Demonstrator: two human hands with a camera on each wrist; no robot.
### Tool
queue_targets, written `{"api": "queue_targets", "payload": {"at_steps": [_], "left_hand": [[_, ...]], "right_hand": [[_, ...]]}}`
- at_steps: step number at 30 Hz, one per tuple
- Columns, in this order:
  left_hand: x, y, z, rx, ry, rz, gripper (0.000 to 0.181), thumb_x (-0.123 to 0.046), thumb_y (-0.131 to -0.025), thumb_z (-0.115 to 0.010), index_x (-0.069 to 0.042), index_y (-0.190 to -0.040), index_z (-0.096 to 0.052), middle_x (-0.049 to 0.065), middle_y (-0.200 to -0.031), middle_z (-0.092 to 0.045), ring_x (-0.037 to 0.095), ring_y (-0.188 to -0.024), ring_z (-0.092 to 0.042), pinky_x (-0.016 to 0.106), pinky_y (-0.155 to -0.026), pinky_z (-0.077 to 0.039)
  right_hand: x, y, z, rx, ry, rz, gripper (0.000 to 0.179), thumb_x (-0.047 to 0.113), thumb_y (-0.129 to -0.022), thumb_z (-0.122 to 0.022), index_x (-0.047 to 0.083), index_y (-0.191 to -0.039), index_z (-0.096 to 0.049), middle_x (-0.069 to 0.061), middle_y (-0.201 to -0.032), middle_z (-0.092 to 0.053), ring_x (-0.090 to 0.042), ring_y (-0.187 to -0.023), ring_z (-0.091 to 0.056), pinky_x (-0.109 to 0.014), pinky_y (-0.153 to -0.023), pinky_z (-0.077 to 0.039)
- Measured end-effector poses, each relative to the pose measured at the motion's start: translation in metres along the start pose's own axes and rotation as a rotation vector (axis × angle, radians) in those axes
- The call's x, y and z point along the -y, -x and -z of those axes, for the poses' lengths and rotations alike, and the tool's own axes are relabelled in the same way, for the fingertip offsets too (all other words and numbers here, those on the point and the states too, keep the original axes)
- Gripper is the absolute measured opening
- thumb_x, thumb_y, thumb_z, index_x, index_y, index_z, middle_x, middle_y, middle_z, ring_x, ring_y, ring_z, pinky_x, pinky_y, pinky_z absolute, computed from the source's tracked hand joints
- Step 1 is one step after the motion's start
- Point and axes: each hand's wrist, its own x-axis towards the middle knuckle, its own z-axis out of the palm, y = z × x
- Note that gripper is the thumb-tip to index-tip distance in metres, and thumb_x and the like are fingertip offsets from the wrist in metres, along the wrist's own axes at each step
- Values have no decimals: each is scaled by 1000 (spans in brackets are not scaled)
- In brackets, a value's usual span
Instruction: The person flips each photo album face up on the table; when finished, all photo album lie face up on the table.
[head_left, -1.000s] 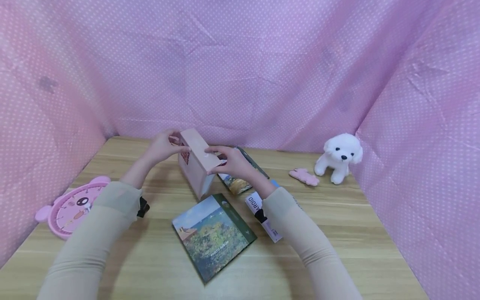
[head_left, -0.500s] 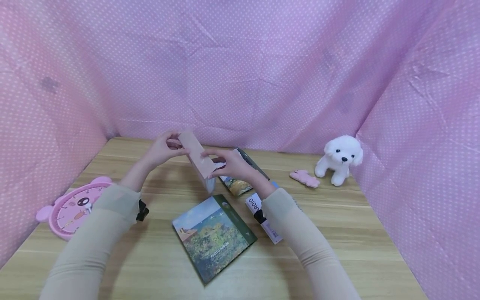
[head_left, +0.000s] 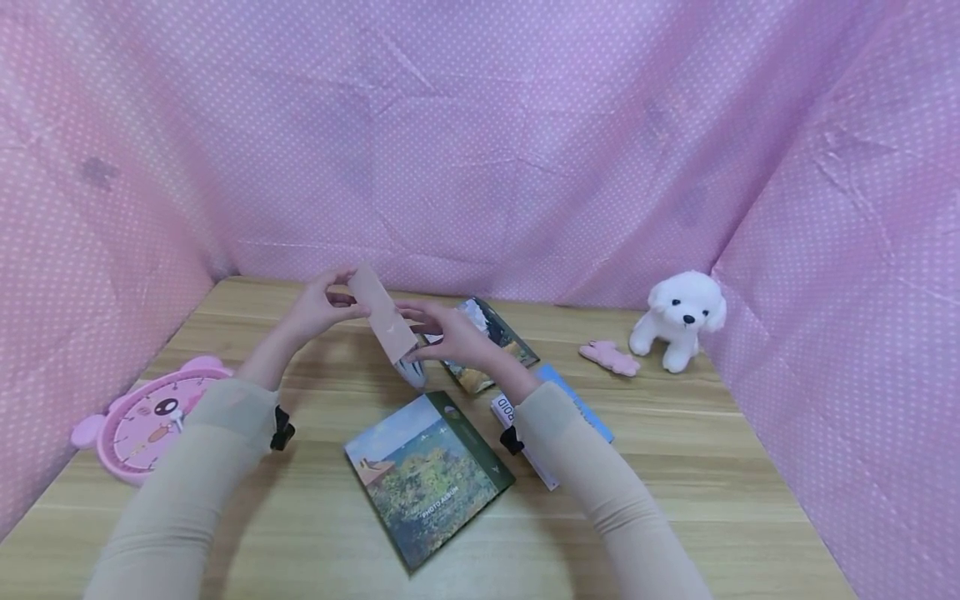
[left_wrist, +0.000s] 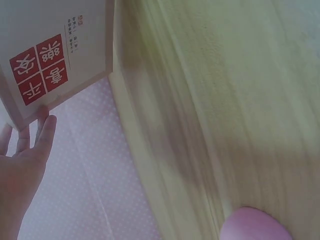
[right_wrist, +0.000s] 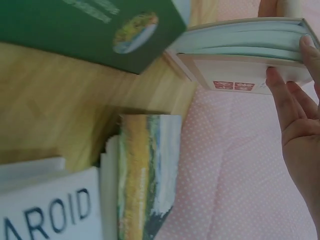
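In the head view both hands hold a pale pink book (head_left: pixel 381 312), its spine turned up and its pages showing at the near end. My left hand (head_left: pixel 318 308) pinches the far end, thumb by the spine. My right hand (head_left: pixel 453 333) grips the near end from the right. Red squares with white characters mark the book's cover (left_wrist: pixel 37 67) in the left wrist view, where the left fingers touch its edge. The right wrist view shows pages (right_wrist: pixel 240 42) between the covers and right fingertips on both covers. Whether the book touches the table is unclear.
A photo album (head_left: pixel 431 483) lies in front, another painted-cover album (head_left: pixel 517 343) behind the right hand. A white lettered box (head_left: pixel 504 407) and a blue item (head_left: pixel 573 400) lie under the right forearm. Around them are a pink clock (head_left: pixel 153 421), a plush dog (head_left: pixel 682 317) and a pink flat shape (head_left: pixel 609 357).
The book has tilted and turned, so its left cover no longer shows in the head view and its pages show at the near end. The right hand has shifted slightly left.
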Motion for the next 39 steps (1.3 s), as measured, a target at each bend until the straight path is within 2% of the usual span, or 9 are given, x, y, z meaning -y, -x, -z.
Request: {"api": "queue_targets", "payload": {"at_steps": [4,7,12,18,23,28,32,33,39], "left_hand": [[3,1,1,0,-8,14,87,-24,-81,-76,-11,-150,-25,19,-149,-30,41,-121,-48,51,-98,-45],[5,3,3,7,-18,11,87,-23,-82,-74,-9,-150,-23,22,-147,-32,42,-120,-48,49,-97,-46],[9,6,5,23,-43,36,84,-26,-82,-74,-11,-149,-26,23,-143,-34,41,-120,-47,50,-96,-46],[16,8,7,17,-80,43,79,-28,-81,-75,-10,-146,-34,21,-136,-42,40,-118,-49,49,-93,-48],[19,7,11,23,-128,41,80,-32,-79,-76,-10,-145,-36,21,-132,-43,38,-115,-48,43,-87,-50],[19,7,17,65,-178,67,83,-36,-79,-76,-8,-145,-34,22,-134,-39,38,-115,-46,43,-86,-48],[19,8,19,82,-175,84,80,-38,-81,-74,-4,-142,-34,23,-134,-38,38,-115,-45,44,-88,-47],[14,10,19,84,-170,91,79,-36,-82,-73,-3,-142,-34,23,-134,-38,38,-116,-44,43,-88,-47],[20,9,24,94,-150,123,73,-34,-87,-68,2,-141,-33,26,-134,-38,36,-113,-46,42,-87,-51]], "right_hand": [[-4,0,-5,-8,-32,-34,74,14,-78,-76,14,-141,-39,-7,-142,-46,-23,-123,-53,-25,-94,-49],[-9,1,-8,-9,4,-32,67,18,-79,-76,12,-137,-43,-6,-139,-51,-23,-122,-54,-27,-95,-49],[-16,4,-13,62,96,-54,64,26,-81,-75,17,-136,-46,0,-138,-51,-22,-123,-53,-35,-105,-41],[-18,6,-17,120,107,-84,66,23,-82,-74,17,-139,-42,-5,-141,-47,-29,-121,-54,-48,-100,-44],[-22,7,-17,168,139,-126,70,17,-83,-73,23,-143,-37,-6,-142,-45,-25,-114,-59,-37,-92,-52],[-28,8,-17,220,157,-165,75,15,-84,-72,30,-145,-32,-5,-141,-45,-21,-108,-61,-25,-84,-54],[-32,7,-18,242,162,-201,74,19,-83,-73,31,-144,-34,-4,-138,-47,-20,-106,-61,-23,-81,-53],[-32,7,-18,244,169,-205,74,21,-82,-74,31,-144,-34,-4,-138,-48,-19,-106,-61,-22,-81,-53],[-34,5,-19,251,234,-213,67,29,-82,-73,32,-141,-40,-2,-129,-53,-15,-102,-62,-23,-80,-52]]}}
